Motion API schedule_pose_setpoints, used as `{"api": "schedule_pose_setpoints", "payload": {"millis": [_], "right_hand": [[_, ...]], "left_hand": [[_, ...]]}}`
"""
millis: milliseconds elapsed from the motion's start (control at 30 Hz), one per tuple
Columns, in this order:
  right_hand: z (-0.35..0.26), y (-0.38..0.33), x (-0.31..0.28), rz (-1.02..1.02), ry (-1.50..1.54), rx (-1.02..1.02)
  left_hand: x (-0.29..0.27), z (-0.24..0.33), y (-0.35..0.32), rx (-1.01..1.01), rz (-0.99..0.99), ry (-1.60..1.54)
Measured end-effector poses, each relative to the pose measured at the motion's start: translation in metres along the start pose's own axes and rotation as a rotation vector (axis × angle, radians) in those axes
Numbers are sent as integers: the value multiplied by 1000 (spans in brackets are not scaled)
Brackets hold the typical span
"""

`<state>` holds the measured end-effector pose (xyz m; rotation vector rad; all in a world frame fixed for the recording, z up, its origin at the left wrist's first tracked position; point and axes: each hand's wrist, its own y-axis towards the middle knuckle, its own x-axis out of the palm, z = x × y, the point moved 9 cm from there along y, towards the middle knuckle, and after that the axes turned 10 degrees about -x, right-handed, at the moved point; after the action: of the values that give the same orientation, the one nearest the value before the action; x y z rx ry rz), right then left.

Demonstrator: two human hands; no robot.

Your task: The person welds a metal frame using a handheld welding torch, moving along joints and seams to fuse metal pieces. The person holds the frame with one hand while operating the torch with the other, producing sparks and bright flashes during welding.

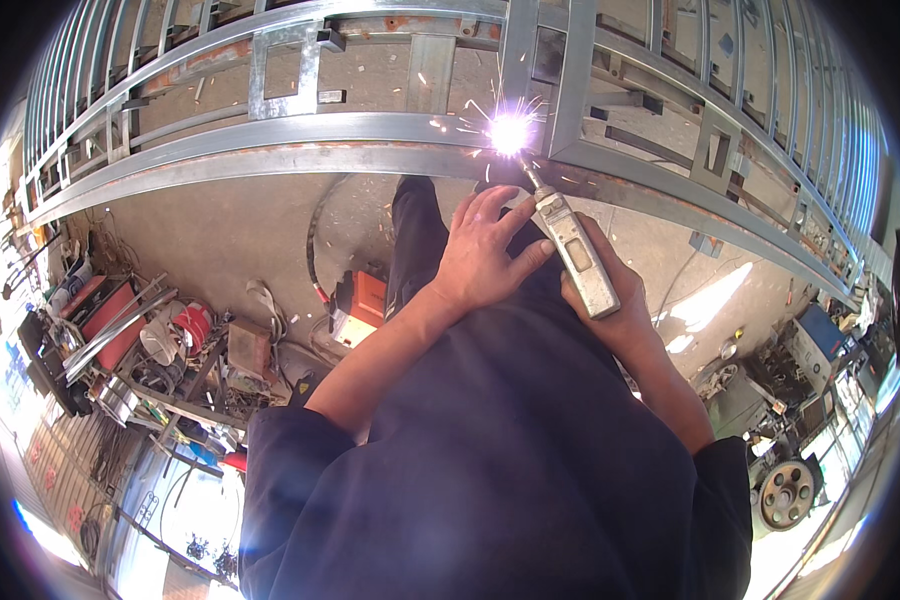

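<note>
A worn, pale welding torch (577, 255) is gripped in my right hand (618, 285), its narrow tip pointing away from me. At that tip a bright white-violet arc (510, 134) throws sparks and hides the exact spot being welded. The glare sits on a metal frame of square tubes (370, 128), where an upright meets the near rail. Just left of the torch is my left hand (485, 250), fingers stretched out, with the index fingertip and thumb close against the torch body. Whether they touch it I cannot tell.
Barred panels of the frame spread across the far side, left and right. An orange box (368, 298) stands on the floor near my legs, beside a dark cable (312, 240). Cluttered tools and metal rods (120, 335) lie at left. A wheel (787, 495) and machinery stand at right.
</note>
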<state>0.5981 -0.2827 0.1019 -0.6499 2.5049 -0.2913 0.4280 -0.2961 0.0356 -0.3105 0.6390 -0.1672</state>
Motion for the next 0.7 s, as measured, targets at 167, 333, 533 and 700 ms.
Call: {"api": "schedule_pose_setpoints", "payload": {"millis": [167,333,533,700], "right_hand": [[1,-1,0,-5,-9,22],[-1,-3,1,-2,-20,19],[1,-6,2,4,-25,48],[3,-8,3,-2,-14,67]], "left_hand": [[-2,2,-1,-14,-16,-12],[0,1,-3,-26,-29,-18],[1,1,-3,-24,-50,-28],[3,0,-5,-27,-64,-26]]}}
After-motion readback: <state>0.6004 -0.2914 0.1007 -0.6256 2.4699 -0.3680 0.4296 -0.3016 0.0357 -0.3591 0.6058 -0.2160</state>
